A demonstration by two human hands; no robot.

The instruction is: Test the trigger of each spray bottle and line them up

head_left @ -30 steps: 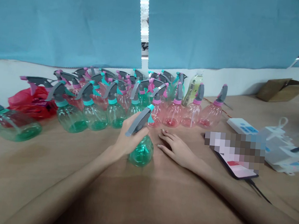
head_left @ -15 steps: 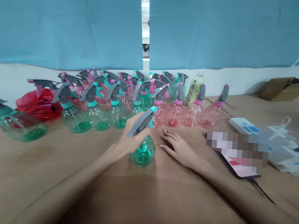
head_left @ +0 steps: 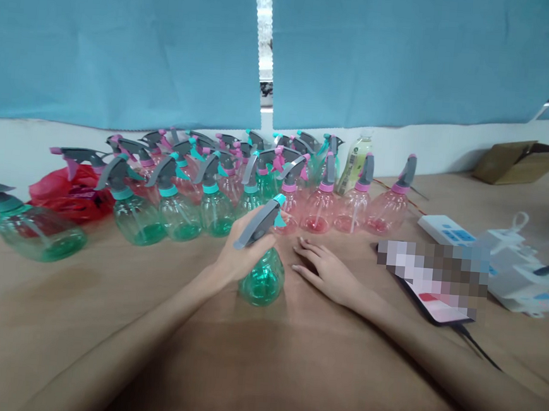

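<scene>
My left hand is wrapped round the neck of a green spray bottle, just below its grey and turquoise spray head. The bottle stands on the table and holds some green liquid; part of its neck is hidden by my fingers. My right hand lies flat on the table to the right of it, fingers spread, holding nothing. Behind my hands stand green spray bottles on the left and pink spray bottles on the right, with several more crowded at the back. A lone green spray bottle stands at far left.
A red plastic bag lies behind the left bottles. To the right are a phone with a cable, a white power strip and white plugs. A drink bottle and a cardboard box stand at the back.
The view has shifted very slightly. Both hands and the held spray bottle keep the same place and pose.
</scene>
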